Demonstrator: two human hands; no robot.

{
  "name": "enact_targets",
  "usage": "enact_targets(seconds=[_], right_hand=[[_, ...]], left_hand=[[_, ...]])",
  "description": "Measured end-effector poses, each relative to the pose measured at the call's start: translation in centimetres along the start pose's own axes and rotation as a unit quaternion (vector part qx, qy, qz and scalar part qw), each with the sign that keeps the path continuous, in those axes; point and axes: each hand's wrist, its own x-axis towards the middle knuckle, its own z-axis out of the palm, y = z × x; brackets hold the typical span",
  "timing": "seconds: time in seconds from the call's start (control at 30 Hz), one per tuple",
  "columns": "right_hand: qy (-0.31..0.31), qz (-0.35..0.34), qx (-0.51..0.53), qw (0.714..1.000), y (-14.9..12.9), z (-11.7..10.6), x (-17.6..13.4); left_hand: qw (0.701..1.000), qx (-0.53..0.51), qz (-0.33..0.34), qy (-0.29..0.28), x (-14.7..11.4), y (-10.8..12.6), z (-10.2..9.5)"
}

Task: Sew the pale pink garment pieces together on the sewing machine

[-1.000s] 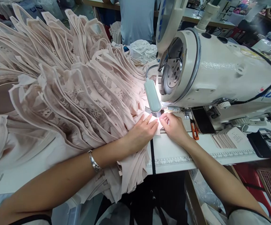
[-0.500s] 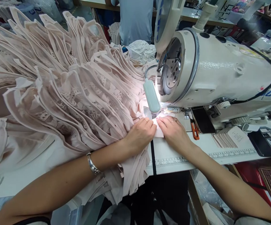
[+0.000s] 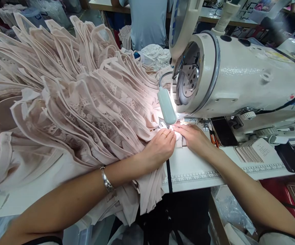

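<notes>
My left hand (image 3: 161,144) is closed on the edge of a pale pink garment (image 3: 178,140), just in front of the lit sewing area. Close on its right, my right hand (image 3: 194,137) has its fingers together at the same cloth, thumb side partly hidden. The fingertips of both hands nearly meet below the small green lamp (image 3: 167,107), which covers most of the needle area. A white sewing machine (image 3: 249,75) stands over the right hand. A large heap of pale pink lace-trimmed garments (image 3: 93,102) lies against my left forearm.
Orange-handled snips (image 3: 213,137) and a dark phone (image 3: 224,131) lie beside the machine. Further right are a stack of cards (image 3: 254,149) and another dark device (image 3: 287,158). A ruler strip (image 3: 195,177) runs along the table's front edge. A person in a blue shirt (image 3: 148,23) is beyond the table.
The whole view has shifted slightly. My right hand has moved closer in beside the left, its fingers reaching further across the cloth. My left hand stays on the garment edge.
</notes>
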Motion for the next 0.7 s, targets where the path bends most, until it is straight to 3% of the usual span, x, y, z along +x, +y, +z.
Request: enact_targets(seconds=[0.3, 0.7], right_hand=[[0.030, 0.010, 0.038, 0.999, 0.5, 0.9, 0.0], [-0.022, 0.057, 0.046, 0.997, -0.6, 0.0, 0.6]], left_hand=[[1.000, 0.019, 0.003, 0.022, 0.0, -0.3, 0.2], [0.999, 0.039, 0.007, 0.019, 0.1, -0.6, 0.1]])
